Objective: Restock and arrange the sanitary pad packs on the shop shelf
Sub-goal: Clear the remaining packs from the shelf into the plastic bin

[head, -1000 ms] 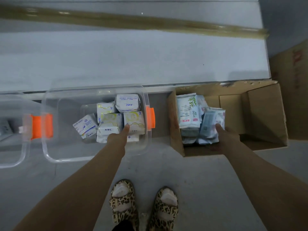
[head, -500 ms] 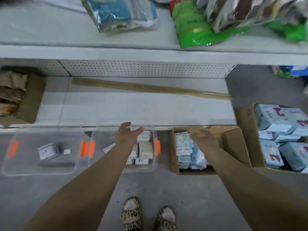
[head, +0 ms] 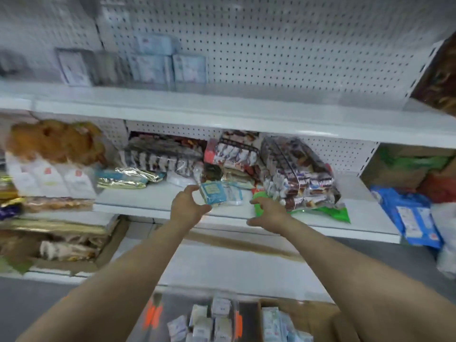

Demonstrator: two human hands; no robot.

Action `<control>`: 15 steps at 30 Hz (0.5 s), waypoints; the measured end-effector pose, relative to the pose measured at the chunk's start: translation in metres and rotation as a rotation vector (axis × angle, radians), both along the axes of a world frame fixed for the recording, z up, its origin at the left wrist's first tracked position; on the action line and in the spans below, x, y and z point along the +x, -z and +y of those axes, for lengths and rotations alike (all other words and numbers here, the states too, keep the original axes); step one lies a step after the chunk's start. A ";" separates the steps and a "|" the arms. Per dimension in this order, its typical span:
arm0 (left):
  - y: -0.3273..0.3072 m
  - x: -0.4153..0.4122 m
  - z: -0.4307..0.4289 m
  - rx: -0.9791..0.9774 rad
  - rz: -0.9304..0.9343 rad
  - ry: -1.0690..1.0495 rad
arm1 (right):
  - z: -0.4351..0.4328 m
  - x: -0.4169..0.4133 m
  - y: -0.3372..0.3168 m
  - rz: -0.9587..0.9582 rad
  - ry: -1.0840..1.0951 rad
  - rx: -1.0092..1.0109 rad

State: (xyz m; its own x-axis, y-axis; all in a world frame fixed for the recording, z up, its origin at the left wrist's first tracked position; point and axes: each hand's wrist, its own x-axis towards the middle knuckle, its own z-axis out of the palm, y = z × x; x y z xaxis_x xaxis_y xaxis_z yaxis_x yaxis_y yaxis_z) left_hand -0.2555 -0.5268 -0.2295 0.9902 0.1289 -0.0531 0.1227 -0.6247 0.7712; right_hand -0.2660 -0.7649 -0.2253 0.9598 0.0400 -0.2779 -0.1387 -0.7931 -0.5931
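The fingers (head: 206,209) of the left hand (head: 188,208) are spread wide and loosely bent, holding nothing. Its thumb lies just beside the left edge of a blue packet (head: 214,195) at the centre of the frame; blur hides whether they touch. The right hand (head: 270,211) is also spread wide and holds nothing. Its fingers (head: 255,201) point left over the near end of a green bag (head: 330,213). Both forearms reach up from the lower corners of the frame.

The packet and the bag lie near the front of the middle shelf (head: 148,196). Behind them are clear bags of wrapped bars (head: 296,174).

The pad packs (head: 212,322) are well below the hands, at the bottom centre, inside a clear bin (head: 160,304) with orange clips. More packs (head: 274,324) stand in a cardboard box (head: 311,311) just right of the bin.

In the upper left, pale blue packages (head: 170,62) stand on the top shelf (head: 246,107) against the pegboard, too blurred to read.
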 end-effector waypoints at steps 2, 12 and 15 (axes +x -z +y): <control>-0.051 -0.003 0.010 0.105 -0.072 0.024 | 0.012 0.003 -0.054 -0.096 -0.081 -0.046; -0.211 -0.029 0.063 0.219 -0.343 -0.141 | 0.053 0.002 -0.222 -0.444 -0.225 -0.141; -0.228 -0.028 0.080 0.241 -0.337 -0.178 | 0.066 0.009 -0.242 -0.488 -0.248 -0.152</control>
